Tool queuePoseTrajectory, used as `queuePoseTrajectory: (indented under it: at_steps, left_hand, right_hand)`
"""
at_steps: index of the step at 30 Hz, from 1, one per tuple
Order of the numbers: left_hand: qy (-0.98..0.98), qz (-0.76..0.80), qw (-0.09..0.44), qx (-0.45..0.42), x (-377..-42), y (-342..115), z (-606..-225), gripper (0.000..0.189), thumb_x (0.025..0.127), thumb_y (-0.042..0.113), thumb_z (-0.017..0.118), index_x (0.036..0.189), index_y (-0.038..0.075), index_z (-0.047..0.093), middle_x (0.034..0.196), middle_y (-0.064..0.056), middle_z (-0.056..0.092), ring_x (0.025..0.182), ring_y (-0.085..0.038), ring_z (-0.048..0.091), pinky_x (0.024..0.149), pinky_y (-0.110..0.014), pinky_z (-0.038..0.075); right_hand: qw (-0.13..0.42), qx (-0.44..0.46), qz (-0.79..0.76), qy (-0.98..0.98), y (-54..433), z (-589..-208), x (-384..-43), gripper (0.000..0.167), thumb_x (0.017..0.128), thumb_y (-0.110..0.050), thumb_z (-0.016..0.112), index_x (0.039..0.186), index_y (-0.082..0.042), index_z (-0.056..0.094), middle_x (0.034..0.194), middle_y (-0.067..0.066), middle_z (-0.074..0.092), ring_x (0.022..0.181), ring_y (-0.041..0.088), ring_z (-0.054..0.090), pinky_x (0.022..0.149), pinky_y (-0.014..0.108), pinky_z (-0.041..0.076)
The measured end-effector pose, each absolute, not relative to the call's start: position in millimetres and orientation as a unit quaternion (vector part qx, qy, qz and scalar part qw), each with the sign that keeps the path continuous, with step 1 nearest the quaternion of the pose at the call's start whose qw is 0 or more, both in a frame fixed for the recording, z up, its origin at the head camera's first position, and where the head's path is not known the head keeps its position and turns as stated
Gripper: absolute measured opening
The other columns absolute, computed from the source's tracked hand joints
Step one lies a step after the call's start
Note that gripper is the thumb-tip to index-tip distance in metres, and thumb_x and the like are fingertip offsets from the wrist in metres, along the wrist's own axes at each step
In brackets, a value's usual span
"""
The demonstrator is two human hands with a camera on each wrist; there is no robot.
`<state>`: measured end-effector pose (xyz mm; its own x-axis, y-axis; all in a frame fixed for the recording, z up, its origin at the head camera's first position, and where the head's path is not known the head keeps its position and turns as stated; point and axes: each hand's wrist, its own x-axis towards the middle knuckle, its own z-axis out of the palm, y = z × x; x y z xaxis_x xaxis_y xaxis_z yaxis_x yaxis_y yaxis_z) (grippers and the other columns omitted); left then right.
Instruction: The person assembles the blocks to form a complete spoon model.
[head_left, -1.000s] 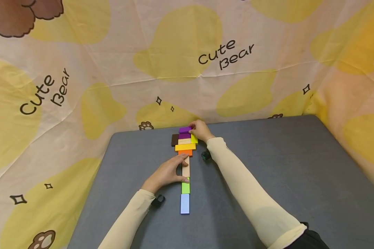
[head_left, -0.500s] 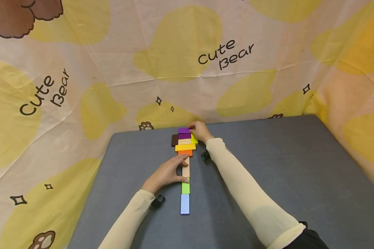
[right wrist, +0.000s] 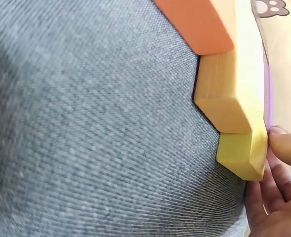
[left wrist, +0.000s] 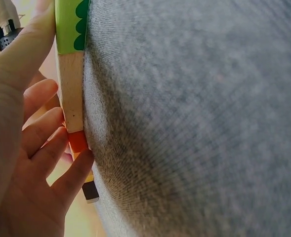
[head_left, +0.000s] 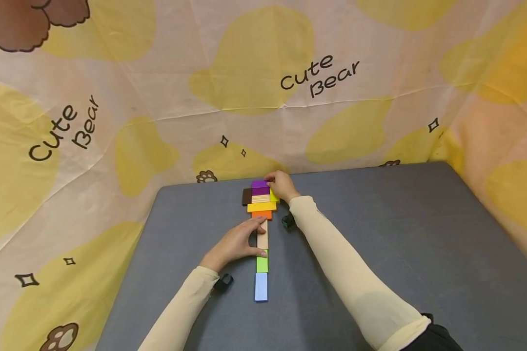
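A line of coloured wooden blocks lies on the grey table, seen in the head view. My left hand (head_left: 233, 244) rests along its lower half, fingertips at the plain wood block (head_left: 262, 241) and thumb on the green block (head_left: 262, 265). In the left wrist view its fingers lie loosely against the blocks' side, near the orange block (left wrist: 78, 141). At the far end, my right hand (head_left: 283, 186) pinches the right end of a purple block (head_left: 258, 184). Its lower fingers are beside the yellow block (right wrist: 241, 150) in the right wrist view.
A light blue block (head_left: 261, 287) ends the line nearest me. A dark brown block (head_left: 247, 197) and an amber bar (head_left: 261, 207) flank the striped wood piece (head_left: 260, 199). The grey table (head_left: 377, 243) meets a patterned cloth (head_left: 254, 73) behind the line.
The purple block in my right hand has shifted slightly left and straightened against the darker purple piece. My right hand moved with it; the left hand has stayed in place.
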<state>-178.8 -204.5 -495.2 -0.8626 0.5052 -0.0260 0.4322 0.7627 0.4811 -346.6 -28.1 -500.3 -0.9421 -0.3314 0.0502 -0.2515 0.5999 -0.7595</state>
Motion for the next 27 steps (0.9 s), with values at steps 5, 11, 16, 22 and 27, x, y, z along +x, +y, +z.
queuePoseTrajectory:
  at_steps: [5,11,16,22,27]
  left_hand:
    - [0.937,0.232,0.079,0.249,-179.5,-204.8,-493.5,0.1,0.071,0.044,0.087,0.152,0.01,0.039,0.121,0.002,0.067,0.147,-0.02,0.039,0.121,-0.043,0.033]
    - [0.939,0.22,0.083,0.25,-181.0,-205.3,-492.2,0.102,0.071,0.048,0.086,0.153,0.011,0.037,0.121,0.003,0.067,0.143,-0.02,0.044,0.12,-0.043,0.036]
    - [0.939,0.22,0.08,0.251,-183.7,-204.5,-489.1,0.1,0.073,0.046,0.085,0.153,0.01,0.037,0.12,0.003,0.066,0.138,-0.02,0.048,0.118,-0.044,0.039]
    - [0.942,0.22,0.084,0.241,-184.9,-206.1,-488.5,0.086,0.078,0.043,0.082,0.148,0.011,0.044,0.125,0.002,0.065,0.136,-0.019,0.05,0.118,-0.044,0.039]
    - [0.939,0.226,0.08,0.246,-184.5,-206.0,-490.6,0.058,0.079,0.042,0.082,0.125,0.014,0.062,0.149,-0.002,0.051,0.143,-0.023,0.044,0.119,-0.044,0.037]
  right_hand:
    - [0.051,-0.18,-0.403,0.896,-24.9,-497.9,-347.6,0.029,0.101,-0.008,0.053,0.127,-0.004,0.066,0.128,0.013,0.066,0.119,0.029,0.062,0.106,0.042,0.05]
    - [0.048,-0.193,-0.396,0.896,-11.1,-494.8,-348.4,0.031,0.102,-0.012,0.053,0.131,-0.005,0.063,0.124,0.015,0.064,0.112,0.03,0.061,0.101,0.042,0.052]
    - [0.022,-0.214,-0.383,0.898,12.8,-488.5,-345.7,0.032,0.1,-0.009,0.056,0.131,-0.004,0.063,0.12,0.017,0.064,0.108,0.03,0.061,0.099,0.043,0.052]
    - [0.021,-0.237,-0.372,0.897,52.6,-485.9,-326.0,0.035,0.099,-0.01,0.059,0.133,-0.004,0.061,0.125,0.015,0.061,0.118,0.032,0.058,0.104,0.048,0.049]
    - [0.014,-0.255,-0.335,0.907,89.6,-486.2,-299.5,0.037,0.098,-0.015,0.061,0.135,-0.01,0.059,0.132,0.013,0.057,0.125,0.034,0.052,0.104,0.053,0.046]
